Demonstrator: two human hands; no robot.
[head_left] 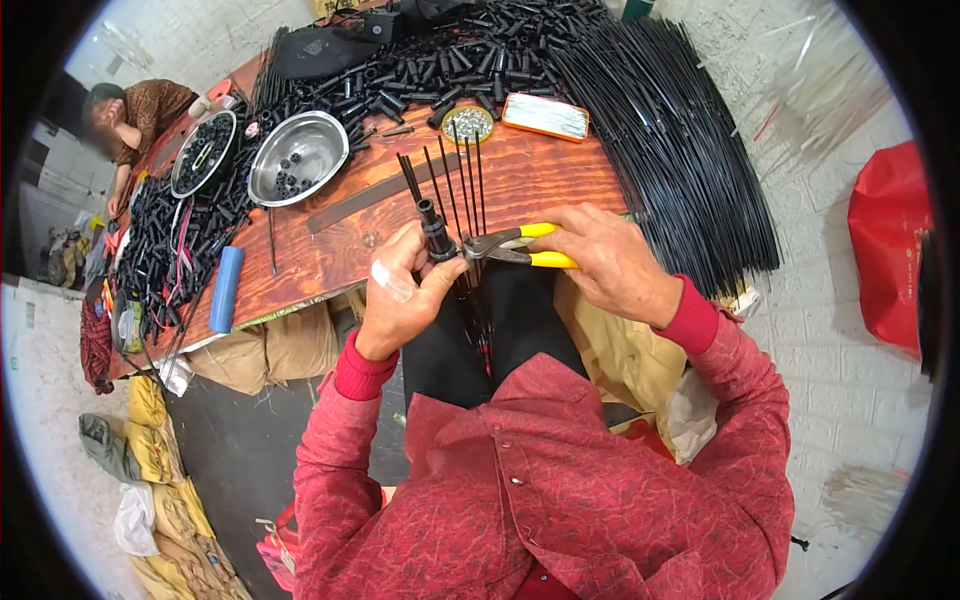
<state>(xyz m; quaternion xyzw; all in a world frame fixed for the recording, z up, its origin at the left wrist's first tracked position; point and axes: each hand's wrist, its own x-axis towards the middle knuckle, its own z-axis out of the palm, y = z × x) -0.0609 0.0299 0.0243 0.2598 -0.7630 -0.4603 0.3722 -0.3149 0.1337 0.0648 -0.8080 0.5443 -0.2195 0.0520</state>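
Note:
My left hand [394, 298] is closed around a black tubular fitting [436, 232], held over my lap at the table's front edge. Several thin black rods [466, 190] stand up beside the fitting and run down past my fingers. A pale patch, like tape, shows on that hand. My right hand [612, 256] grips pliers [541, 231] with yellow handles. Their metal jaws reach the rods and the fitting by my left thumb; I cannot tell exactly what lies between them.
On the wooden table [560, 170] are a metal bowl [325, 130] with black pieces, a round tin [468, 124], a shallow tray [547, 117], a flat bar [380, 193] and a blue cylinder [227, 290]. Black tubes [430, 65] heap behind; long rods [690, 150] lie right. Another person [150, 115] sits far left.

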